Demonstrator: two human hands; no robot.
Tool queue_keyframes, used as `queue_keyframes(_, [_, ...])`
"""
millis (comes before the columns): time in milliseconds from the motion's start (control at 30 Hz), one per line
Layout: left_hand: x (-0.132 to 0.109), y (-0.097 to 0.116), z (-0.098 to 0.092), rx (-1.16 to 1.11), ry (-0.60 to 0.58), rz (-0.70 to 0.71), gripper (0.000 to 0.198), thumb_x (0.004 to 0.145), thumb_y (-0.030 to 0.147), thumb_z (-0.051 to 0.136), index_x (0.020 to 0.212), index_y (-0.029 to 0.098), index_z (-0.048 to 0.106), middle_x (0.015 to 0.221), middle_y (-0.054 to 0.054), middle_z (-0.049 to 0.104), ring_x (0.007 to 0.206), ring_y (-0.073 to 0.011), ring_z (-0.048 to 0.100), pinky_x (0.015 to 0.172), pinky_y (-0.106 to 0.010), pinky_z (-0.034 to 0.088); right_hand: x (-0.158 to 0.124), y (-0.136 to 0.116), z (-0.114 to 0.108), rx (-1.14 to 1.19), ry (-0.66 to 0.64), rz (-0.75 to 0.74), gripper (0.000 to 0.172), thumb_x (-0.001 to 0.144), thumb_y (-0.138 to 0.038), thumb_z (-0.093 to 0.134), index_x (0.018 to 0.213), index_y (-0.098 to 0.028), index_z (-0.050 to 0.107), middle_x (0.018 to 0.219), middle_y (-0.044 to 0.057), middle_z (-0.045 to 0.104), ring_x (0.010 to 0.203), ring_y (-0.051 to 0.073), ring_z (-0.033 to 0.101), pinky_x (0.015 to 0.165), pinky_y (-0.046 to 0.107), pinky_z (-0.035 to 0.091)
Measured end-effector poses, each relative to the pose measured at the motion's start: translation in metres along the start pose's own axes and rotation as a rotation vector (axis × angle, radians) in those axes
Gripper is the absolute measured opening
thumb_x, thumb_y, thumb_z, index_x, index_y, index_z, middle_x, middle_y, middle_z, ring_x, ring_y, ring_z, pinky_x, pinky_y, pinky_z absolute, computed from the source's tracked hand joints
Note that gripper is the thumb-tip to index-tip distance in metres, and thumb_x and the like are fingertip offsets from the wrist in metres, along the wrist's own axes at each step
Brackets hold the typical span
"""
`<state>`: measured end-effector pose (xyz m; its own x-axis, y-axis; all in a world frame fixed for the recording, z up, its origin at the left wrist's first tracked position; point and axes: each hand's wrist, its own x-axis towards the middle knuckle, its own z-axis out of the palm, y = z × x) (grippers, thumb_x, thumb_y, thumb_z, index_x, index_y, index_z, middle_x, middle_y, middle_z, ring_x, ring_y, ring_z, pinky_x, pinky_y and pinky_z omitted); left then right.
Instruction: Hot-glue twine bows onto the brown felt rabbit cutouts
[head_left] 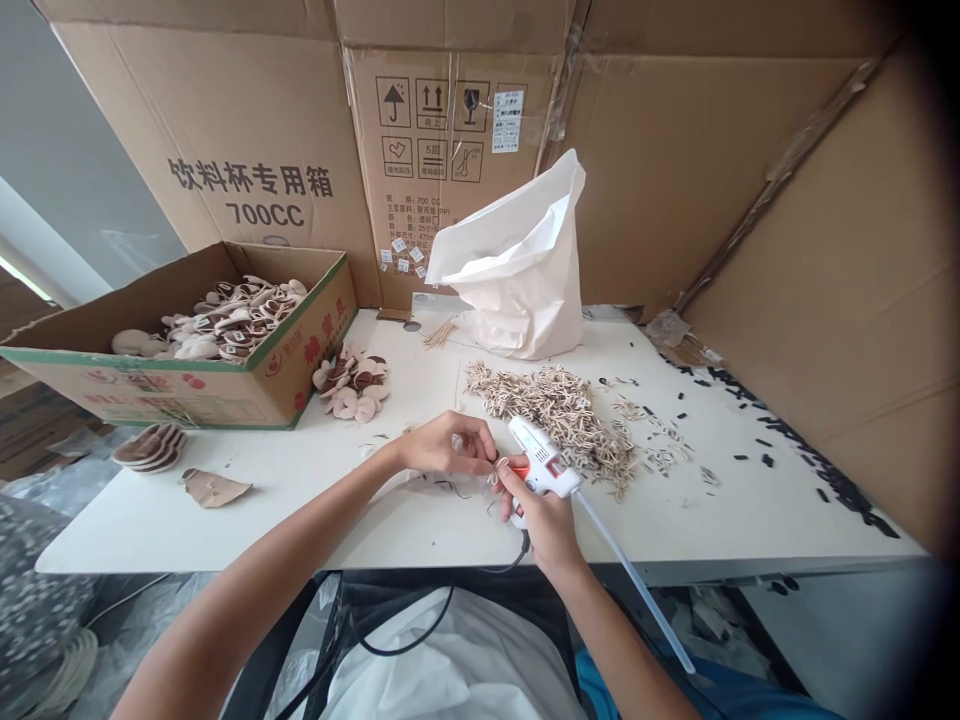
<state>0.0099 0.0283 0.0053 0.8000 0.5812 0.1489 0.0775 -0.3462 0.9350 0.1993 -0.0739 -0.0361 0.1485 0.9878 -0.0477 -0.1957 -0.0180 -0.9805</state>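
Left hand (442, 447) pinches a small tan strip (495, 468) just beside the nozzle of a white hot-glue gun (541, 460), which the right hand (546, 525) grips tight. Gluing looks to be in hand, and the strip wants steady fingers. Behind the gun, a cardboard carton (247, 130) reads "饮料杯专用箱 700CC".

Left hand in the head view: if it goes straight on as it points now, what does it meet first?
The left hand would probably meet the right hand's fingers first; the white hot glue gun sits behind them, depth unclear.
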Motion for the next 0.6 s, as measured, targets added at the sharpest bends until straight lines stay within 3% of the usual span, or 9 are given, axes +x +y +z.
queue_keyframes(600, [0.0002,-0.0002,-0.0014,-0.015,-0.018,0.002,0.024,0.086,0.032,0.079,0.099,0.011,0.081,0.089,-0.010,0.080,0.079,-0.0178,0.073,0.075,-0.027,0.056,0.0021,0.0062,-0.0027,0.008,-0.023,-0.013,0.034,0.083,-0.047,0.085,0.094,-0.019,0.069,0.071,0.001,0.070,0.046,0.010,0.055,0.046,0.024,0.047])
